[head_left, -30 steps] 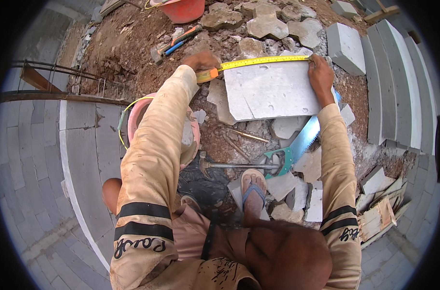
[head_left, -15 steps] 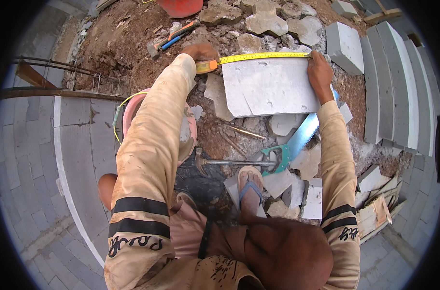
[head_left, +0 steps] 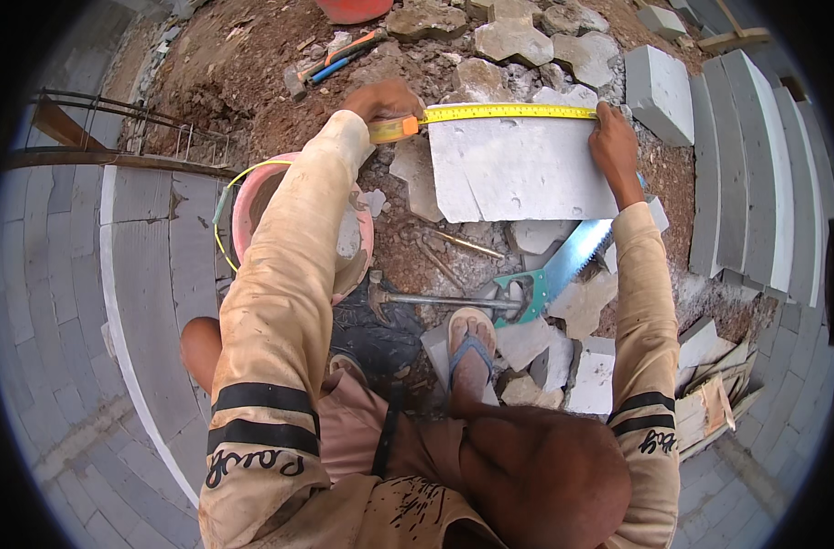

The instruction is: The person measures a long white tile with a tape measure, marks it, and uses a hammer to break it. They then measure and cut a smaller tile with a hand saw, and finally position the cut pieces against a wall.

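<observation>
Near the top centre of the frame, a flat pale grey stone slab (head_left: 518, 169) lies on reddish dirt, with a yellow measuring tape (head_left: 509, 113) stretched along its upper edge. The left hand (head_left: 385, 99), at the slab's upper left corner, is closed around the tape's yellow-orange case. The right hand (head_left: 613, 146) presses the tape's far end down at the slab's upper right corner, fingers bent over the edge. Below the slab lie a teal-handled handsaw (head_left: 554, 272) and a metal hammer (head_left: 435, 299); a pink plastic bucket (head_left: 252, 197) sits under the left forearm.
</observation>
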